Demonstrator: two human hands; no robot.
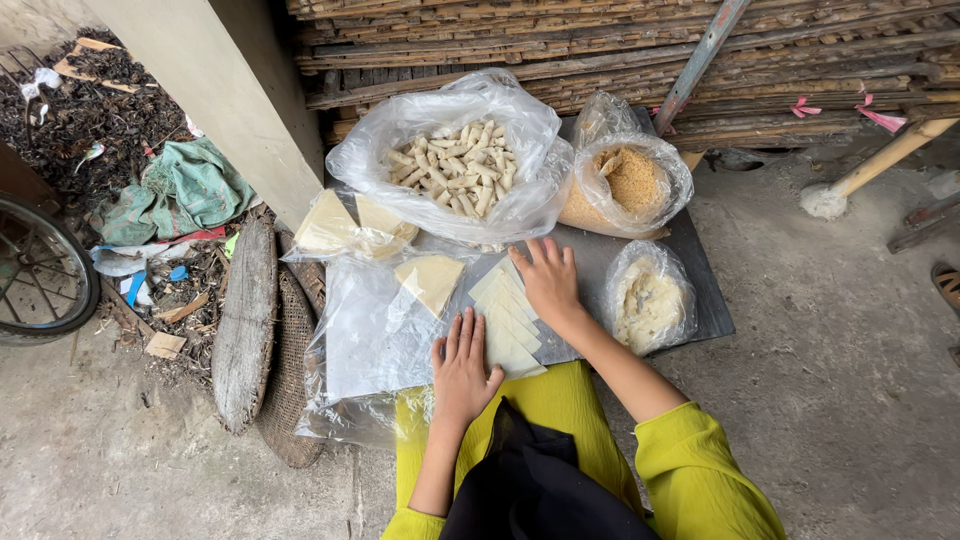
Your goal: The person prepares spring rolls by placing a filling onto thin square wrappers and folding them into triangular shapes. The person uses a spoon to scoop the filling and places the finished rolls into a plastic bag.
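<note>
Flat, released, grasping nothing: left hand (463, 365) and right hand (548, 280) pressed on fanned pale dough strips (507, 320) (overlapping) atop the dark board (700, 290). Beyond, clear bag of rolled pieces (455, 165), bag of crumbs (628, 185).

- An outdoor home food-prep spot on bare concrete ground (820, 400).
- Just beyond the hands, a dark board (700, 290) holds clear bags of rolled dough pieces (455, 165) and crumbs (630, 185).
- Farther ahead, stacked bamboo slats (600, 50); far to the left, a bicycle wheel (40, 270) and litter (90, 100).
</note>
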